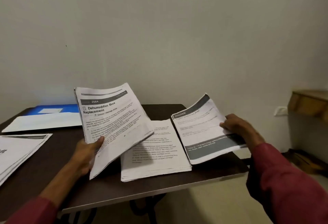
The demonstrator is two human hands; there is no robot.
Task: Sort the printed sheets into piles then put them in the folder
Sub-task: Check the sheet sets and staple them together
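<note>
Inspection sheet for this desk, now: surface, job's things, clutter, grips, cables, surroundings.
Surface: dark brown table, partly covered by paper.
Job's things: white printed pile lying centre; second printed pile at left edge; blue plastic folder at far left, large white sheet lying before it.
Clutter: nothing seen.
Grips: left hand holds tilted "Dehumidifier Box Replacement" stack; right hand holds "KITCHEN" sheets.
Cables: nothing seen.
Surroundings: pale plain wall, white wall socket, wooden shelf at right.
</note>
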